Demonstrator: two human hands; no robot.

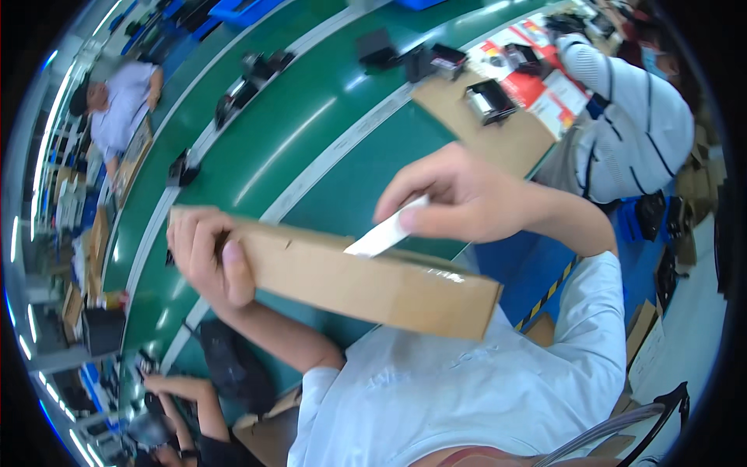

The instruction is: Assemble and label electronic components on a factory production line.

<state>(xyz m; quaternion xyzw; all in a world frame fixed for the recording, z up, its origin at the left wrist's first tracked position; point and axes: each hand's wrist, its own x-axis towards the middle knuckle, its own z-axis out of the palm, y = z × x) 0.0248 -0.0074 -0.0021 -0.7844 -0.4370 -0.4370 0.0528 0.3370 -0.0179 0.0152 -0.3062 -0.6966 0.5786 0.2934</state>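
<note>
A long, flat brown cardboard box (366,284) is held up in front of my chest, tilted down to the right. My left hand (210,257) is wrapped round its left end, with the thumb on the near side. Glossy clear tape shows along its upper edge at the right. My right hand (459,198) pinches a white flat strip (387,232), perhaps a label or a piece of paper. The strip's lower end meets or overlaps the box's upper edge; whether it is stuck there I cannot tell.
Beyond lies a green work surface with pale dividing strips, bearing small black devices (490,101) and a brown cardboard sheet (443,97). A person in a white striped top (638,117) is at the right. Others work at the far left and lower left. A black bag (233,362) lies near my left elbow.
</note>
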